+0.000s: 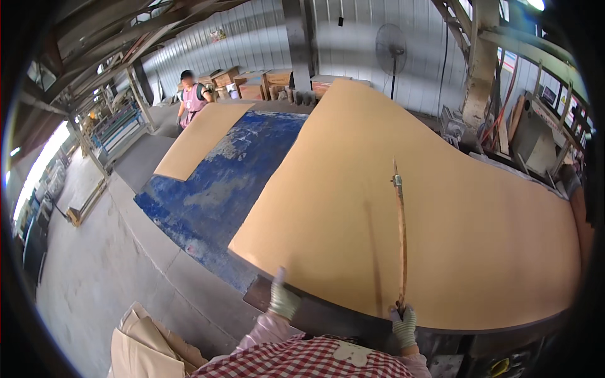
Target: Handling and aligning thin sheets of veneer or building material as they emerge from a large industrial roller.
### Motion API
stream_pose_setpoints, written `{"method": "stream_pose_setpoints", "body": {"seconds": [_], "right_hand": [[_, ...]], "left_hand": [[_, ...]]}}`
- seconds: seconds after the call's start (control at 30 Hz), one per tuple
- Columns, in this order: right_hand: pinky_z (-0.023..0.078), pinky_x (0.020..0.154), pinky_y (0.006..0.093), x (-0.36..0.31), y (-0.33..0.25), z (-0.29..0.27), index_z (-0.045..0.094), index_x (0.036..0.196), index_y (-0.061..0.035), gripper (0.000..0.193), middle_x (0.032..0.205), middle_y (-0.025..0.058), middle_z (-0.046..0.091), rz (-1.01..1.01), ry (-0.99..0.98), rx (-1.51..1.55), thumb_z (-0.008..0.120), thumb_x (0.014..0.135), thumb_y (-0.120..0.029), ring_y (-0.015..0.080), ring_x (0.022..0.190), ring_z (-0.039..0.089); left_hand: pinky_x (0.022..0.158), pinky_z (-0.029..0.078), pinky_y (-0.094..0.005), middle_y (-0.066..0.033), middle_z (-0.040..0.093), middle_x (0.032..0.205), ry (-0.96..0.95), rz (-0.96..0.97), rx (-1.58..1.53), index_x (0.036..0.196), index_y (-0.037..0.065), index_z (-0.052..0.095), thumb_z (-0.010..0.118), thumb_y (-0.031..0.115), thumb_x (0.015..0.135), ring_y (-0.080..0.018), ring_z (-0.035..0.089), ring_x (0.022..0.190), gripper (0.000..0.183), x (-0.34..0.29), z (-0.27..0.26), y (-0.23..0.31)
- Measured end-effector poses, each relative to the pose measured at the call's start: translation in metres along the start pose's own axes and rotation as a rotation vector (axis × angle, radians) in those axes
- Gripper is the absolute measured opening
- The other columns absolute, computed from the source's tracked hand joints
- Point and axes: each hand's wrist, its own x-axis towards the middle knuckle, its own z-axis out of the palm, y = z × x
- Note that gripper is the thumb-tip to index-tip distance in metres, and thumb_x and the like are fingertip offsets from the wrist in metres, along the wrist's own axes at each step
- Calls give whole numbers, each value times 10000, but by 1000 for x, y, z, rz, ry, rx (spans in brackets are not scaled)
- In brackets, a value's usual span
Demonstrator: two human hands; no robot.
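Observation:
A large tan sheet with a smooth surface spreads over the work table, its far part rising in a broad curve. My right hand, in a pale striped glove, is closed round the lower end of a long thin wooden stick. The stick has a clamped, pointed metal tip and stands over the sheet, casting a shadow on it. Beside the sheet's near left corner is my left hand, also gloved and slightly blurred. Its visible fingers stretch upward, and nothing shows in them.
A smaller tan sheet lies across the worn blue surface; a person stands beyond it. Folded tan material sits at the lower left. Another person's arm shows at the right edge. A fan stands by the far wall.

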Motion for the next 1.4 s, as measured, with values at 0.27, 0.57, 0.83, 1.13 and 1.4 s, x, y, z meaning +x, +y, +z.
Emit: {"method": "stream_pose_setpoints", "body": {"seconds": [0.27,0.57,0.83,1.13,1.4], "right_hand": [[438,585,290,-54,-49,-13,556,762,20,208,656,104,577,89,-97,51,655,777,-163,129,620,523],[463,646,321,-59,-53,-6,565,919,7,311,752,141,616,-29,-24,122,664,769,-248,160,691,574],[428,578,321,-61,-54,-6,528,925,20,319,704,157,575,5,-93,46,628,808,-259,185,603,504],[454,647,376,-53,-55,-38,535,979,-2,308,763,189,596,-57,-38,-170,571,844,-276,326,708,587],[415,560,292,-48,-49,-50,526,900,0,214,674,79,546,303,-9,301,600,832,-189,153,598,491]], "left_hand": [[875,415,-434,-158,569,1077,-6,-699,125,1186,53,470,614,386,792,-313,533,980,535,-31,-59,-105],[816,460,-373,-37,615,987,0,-369,167,1007,96,578,616,356,788,-203,569,918,342,14,-78,-47],[921,399,-415,-114,613,988,-5,-816,23,1025,45,563,619,256,800,-275,553,966,313,-21,-41,-118],[750,456,-373,-80,578,977,47,-366,540,1085,89,543,635,408,757,-266,544,858,467,6,-67,-65],[845,449,-337,-136,601,1012,16,-750,233,1092,56,534,583,494,778,-258,568,897,542,-17,-15,-103]]}}
